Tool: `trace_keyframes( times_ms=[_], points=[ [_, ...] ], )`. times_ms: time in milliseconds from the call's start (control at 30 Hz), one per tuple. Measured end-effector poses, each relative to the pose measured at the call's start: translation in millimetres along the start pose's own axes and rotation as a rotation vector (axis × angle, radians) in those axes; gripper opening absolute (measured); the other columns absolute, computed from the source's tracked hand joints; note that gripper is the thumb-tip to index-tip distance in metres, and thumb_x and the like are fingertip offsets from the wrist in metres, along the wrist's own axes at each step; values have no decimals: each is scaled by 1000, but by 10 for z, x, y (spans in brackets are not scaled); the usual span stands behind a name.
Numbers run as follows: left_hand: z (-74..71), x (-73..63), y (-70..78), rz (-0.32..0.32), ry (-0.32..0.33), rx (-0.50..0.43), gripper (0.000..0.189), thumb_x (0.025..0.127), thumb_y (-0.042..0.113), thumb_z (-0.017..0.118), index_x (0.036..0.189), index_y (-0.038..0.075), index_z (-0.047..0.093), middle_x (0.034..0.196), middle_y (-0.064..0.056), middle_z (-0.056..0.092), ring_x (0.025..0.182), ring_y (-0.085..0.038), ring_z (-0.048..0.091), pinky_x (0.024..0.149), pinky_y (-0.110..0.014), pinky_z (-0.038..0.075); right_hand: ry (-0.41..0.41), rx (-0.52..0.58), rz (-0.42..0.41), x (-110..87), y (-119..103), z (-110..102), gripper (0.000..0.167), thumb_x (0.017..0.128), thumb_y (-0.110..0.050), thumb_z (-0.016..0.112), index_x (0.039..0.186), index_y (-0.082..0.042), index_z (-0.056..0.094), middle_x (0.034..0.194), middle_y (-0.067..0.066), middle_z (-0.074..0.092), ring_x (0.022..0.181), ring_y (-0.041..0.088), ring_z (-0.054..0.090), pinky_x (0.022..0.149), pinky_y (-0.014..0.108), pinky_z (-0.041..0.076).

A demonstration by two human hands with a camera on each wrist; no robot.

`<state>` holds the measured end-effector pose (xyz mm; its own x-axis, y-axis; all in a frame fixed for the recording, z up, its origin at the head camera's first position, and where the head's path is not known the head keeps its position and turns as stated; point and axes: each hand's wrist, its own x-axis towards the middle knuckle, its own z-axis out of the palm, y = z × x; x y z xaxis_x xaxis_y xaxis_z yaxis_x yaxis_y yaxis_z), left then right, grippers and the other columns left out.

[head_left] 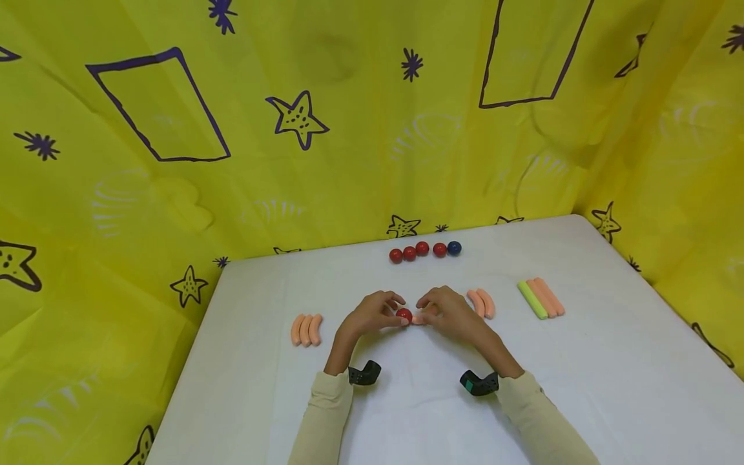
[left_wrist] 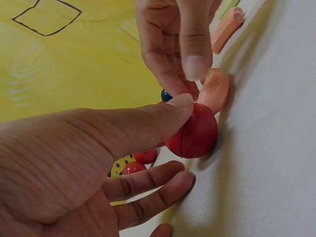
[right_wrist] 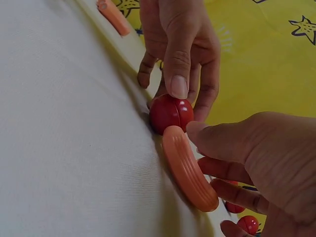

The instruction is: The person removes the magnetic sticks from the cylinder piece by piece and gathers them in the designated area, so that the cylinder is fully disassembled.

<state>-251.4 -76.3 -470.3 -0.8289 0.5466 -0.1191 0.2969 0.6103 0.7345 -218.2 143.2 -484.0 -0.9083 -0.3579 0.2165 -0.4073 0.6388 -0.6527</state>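
A glossy red ball (head_left: 403,316) with a seam lies on the white table. My left hand (head_left: 372,314) pinches it, thumb (left_wrist: 170,116) on the near side and fingers behind. Against the ball sits one end of a curved salmon-coloured piece (right_wrist: 190,170) with ridges along its length. My right hand (head_left: 450,313) holds this piece, its thumb (right_wrist: 212,138) near the ball and its fingertips by the far side. In the head view that hand hides most of the piece.
Three curved salmon pieces (head_left: 305,330) lie left, two more (head_left: 480,303) right of my right hand. Farther right are a green stick (head_left: 532,299) and two straight salmon sticks (head_left: 545,298). Several red balls (head_left: 409,253) and a blue ball (head_left: 454,248) line the back, before a yellow curtain (head_left: 349,181).
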Motion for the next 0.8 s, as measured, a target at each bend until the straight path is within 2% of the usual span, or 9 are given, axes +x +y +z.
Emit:
trace_keyframes(
  times_ms=[100, 200, 333, 567, 800],
  points=[
    [14, -12, -3, 29, 6, -5, 35, 84, 19, 77, 115, 5, 65, 106, -14, 67, 89, -19, 63, 75, -25, 50, -67, 4, -9, 14, -2, 26, 18, 85, -24, 76, 98, -11, 74, 94, -2, 69, 93, 17, 56, 83, 36, 46],
    [37, -6, 0, 51, 16, 0, 34, 84, 17, 77, 114, 5, 65, 106, -14, 68, 92, -21, 63, 77, -26, 50, -92, -14, -16, 18, 1, 47, 15, 86, -24, 76, 96, -13, 74, 94, -4, 68, 93, 15, 56, 83, 35, 46],
    [71, -2, 9, 54, 26, 17, 34, 83, 15, 78, 114, 6, 66, 106, -13, 68, 92, -20, 62, 75, -25, 50, -84, -36, -30, 11, 9, 89, 14, 86, -25, 75, 95, -15, 74, 93, -6, 68, 94, 15, 56, 83, 36, 46],
    [108, -5, 45, 10, 29, 54, 31, 83, 16, 78, 111, 7, 69, 102, -7, 70, 89, -14, 62, 75, -23, 49, -63, -66, -33, 0, 30, 141, 10, 87, -24, 74, 94, -17, 73, 93, -7, 68, 93, 14, 57, 83, 37, 47],
    [99, -6, 59, 43, 44, 86, 28, 84, 19, 77, 109, 7, 70, 100, -5, 71, 85, -12, 60, 75, -21, 48, -62, -79, -46, 4, 36, 144, 10, 88, -24, 73, 95, -17, 71, 94, -6, 66, 92, 12, 56, 82, 35, 47]
  ],
)
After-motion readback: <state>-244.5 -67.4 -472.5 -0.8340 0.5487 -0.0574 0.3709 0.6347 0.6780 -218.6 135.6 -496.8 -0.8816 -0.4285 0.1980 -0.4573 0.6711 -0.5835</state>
